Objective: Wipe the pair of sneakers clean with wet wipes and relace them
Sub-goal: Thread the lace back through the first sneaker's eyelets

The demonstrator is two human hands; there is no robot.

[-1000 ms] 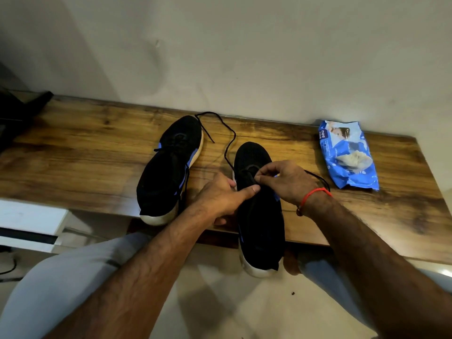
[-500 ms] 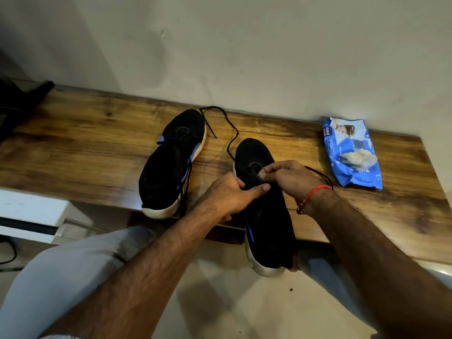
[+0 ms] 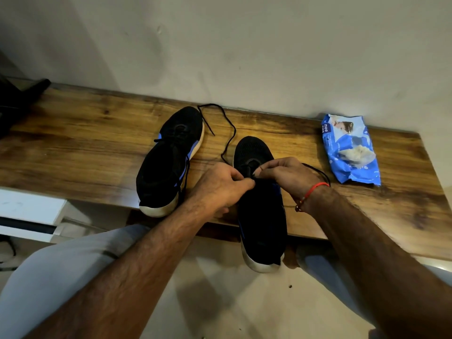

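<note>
Black lace (image 3: 228, 140) pinched by both hands (image 3: 221, 184) (image 3: 285, 171) over right sneaker's (image 3: 263, 216) eyelets.

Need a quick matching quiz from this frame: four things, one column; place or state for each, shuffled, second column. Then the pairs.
Things:
1. right sneaker
2. left sneaker
3. wipes pack
4. loose lace

States:
A. lies by the wall, at the bench's right end
B. heel juts past the bench edge, both hands at its eyelets
C. trails over the wood between the shoes
D. lies untouched, toe toward the wall

Pairs: 1-B, 2-D, 3-A, 4-C
</note>
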